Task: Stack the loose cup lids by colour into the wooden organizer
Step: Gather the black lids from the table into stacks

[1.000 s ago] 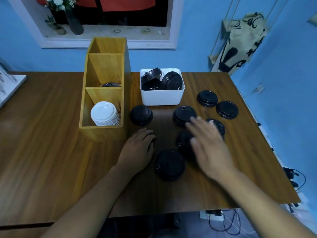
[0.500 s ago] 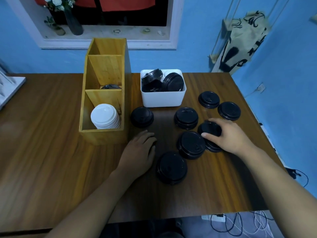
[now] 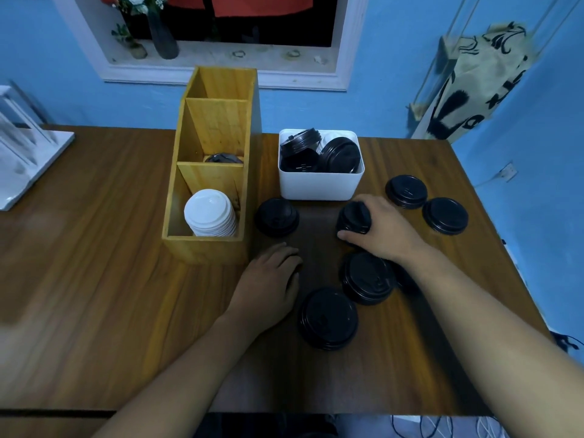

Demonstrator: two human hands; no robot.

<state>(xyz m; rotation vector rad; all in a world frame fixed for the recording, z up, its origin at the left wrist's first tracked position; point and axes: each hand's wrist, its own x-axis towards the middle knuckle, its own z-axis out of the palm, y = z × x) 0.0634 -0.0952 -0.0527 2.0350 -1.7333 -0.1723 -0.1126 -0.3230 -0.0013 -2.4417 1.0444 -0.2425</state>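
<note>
My right hand (image 3: 384, 230) grips a stack of black lids (image 3: 353, 219) at the table's middle, just in front of the white tub. My left hand (image 3: 270, 287) rests flat on the table beside the wooden organizer (image 3: 208, 248). The organizer's front compartment holds a stack of white lids (image 3: 210, 212); the middle one has a dark lid (image 3: 222, 158) at its bottom. Loose black lids lie around: one by the organizer (image 3: 276, 217), two near me (image 3: 366, 277) (image 3: 328, 318), two at the right (image 3: 406, 191) (image 3: 445, 215).
A white tub (image 3: 319, 186) behind my right hand holds several black lids. A white rack (image 3: 28, 153) stands at the table's left edge. The table's right edge runs close past the outer lids. Cables hang below the front edge.
My right hand picked up the black lids from the right and carried them leftward onto the lid stack in front of the tub. My left hand stayed put.
</note>
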